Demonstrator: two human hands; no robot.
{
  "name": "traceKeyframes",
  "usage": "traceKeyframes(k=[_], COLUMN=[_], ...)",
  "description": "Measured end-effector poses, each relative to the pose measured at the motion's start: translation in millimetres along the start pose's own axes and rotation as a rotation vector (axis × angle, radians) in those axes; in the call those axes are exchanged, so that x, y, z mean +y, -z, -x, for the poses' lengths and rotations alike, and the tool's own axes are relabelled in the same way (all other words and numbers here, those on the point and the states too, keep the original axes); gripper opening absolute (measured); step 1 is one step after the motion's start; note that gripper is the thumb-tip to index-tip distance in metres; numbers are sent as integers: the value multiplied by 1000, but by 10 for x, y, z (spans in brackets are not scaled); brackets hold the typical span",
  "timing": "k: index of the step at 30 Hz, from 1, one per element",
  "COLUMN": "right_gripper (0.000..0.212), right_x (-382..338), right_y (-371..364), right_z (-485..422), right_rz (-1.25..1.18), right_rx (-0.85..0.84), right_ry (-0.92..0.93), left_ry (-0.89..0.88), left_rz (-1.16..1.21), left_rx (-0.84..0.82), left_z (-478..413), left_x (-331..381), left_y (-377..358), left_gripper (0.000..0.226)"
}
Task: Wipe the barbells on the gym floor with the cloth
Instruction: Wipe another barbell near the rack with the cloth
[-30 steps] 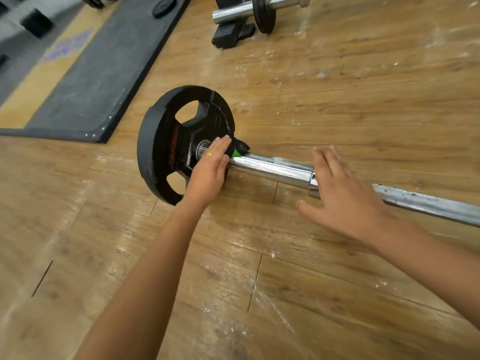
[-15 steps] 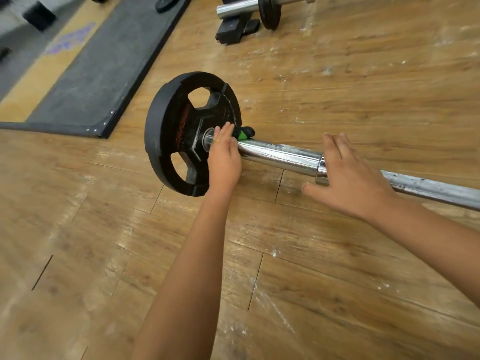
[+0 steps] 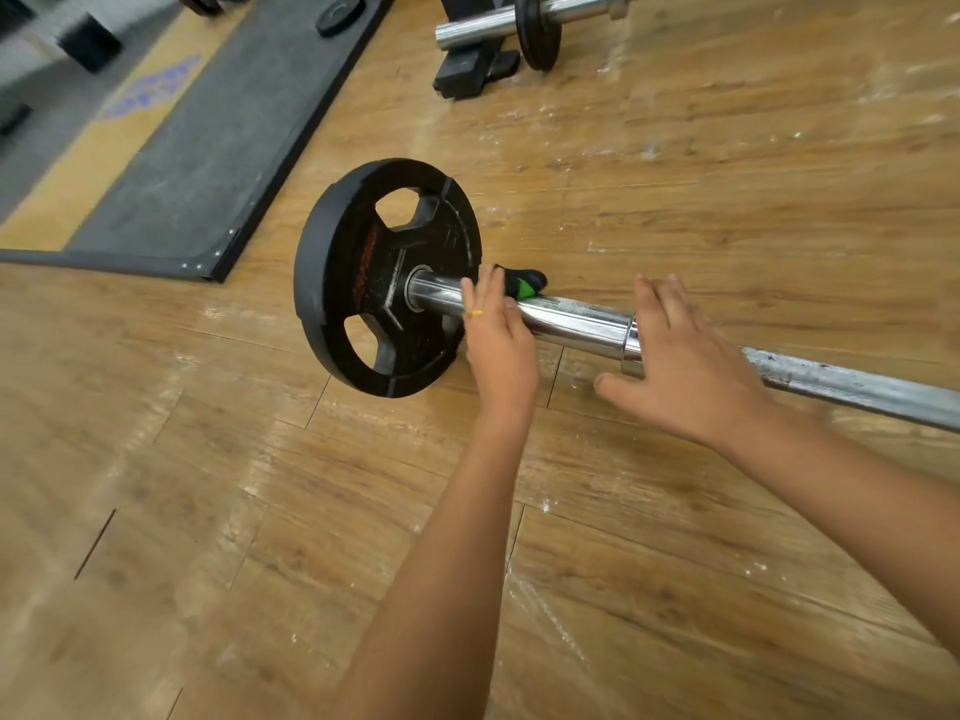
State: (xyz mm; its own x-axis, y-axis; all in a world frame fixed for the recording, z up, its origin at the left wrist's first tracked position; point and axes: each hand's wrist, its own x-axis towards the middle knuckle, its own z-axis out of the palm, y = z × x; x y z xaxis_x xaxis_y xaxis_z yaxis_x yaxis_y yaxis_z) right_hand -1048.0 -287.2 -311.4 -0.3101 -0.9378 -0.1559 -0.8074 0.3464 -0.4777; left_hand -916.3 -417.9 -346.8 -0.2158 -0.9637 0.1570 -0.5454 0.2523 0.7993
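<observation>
Barbell [image 3: 571, 322] lies on the wood floor [image 3: 208, 511], under both hands; black-and-green cloth [image 3: 525, 284] bunched on the sleeve, poking out past the left hand [image 3: 501, 345] fingertips; left fingers laid flat, pressing it down; right hand [image 3: 680, 366] spread loose on the sleeve collar, grasping nothing; black plate [image 3: 363, 283] just left of the left hand; second barbell [image 3: 493, 23] and grey mat [image 3: 208, 148] well beyond.

L hand [image 3: 501, 350] on barbell [image 3: 576, 322] (w/ cloth [image 3: 525, 284])

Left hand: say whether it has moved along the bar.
Yes. The left hand slid along the bar, away from the plate, toward the right hand.
</observation>
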Motion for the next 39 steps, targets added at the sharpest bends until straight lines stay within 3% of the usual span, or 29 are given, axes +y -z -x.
traceKeyframes(k=[4,7,13,19,26,31,35,39], right_gripper=[105,105,108,107,105,104,104,101], right_x=[9,-25,-56,-121,-184,-268,-312,-313], right_y=[-80,-138,-239,-329,-416,-496,-520,-458], right_z=[47,78,230,345,574,702,798,902], right_rz=[15,8,37,45,89,119,132,86], right_rx=[5,21,23,11,51,43,28,-73], right_ry=[13,33,62,105,125,162,192,236], left_ry=[-31,125,18,147,-68,95,-51,78], left_rz=[-56,-64,-172,-247,-283,-223,-244,-226], left_rx=[-102,-41,-53,16,-215,-70,-166,-95], left_z=[-48,-240,21,-352,241,221,588,452], left_x=[-74,-45,-58,-174,-241,-220,-212,-264], left_y=[166,247,314,660,755,731,722,843], left_gripper=[43,42,43,42,45,42,44,44])
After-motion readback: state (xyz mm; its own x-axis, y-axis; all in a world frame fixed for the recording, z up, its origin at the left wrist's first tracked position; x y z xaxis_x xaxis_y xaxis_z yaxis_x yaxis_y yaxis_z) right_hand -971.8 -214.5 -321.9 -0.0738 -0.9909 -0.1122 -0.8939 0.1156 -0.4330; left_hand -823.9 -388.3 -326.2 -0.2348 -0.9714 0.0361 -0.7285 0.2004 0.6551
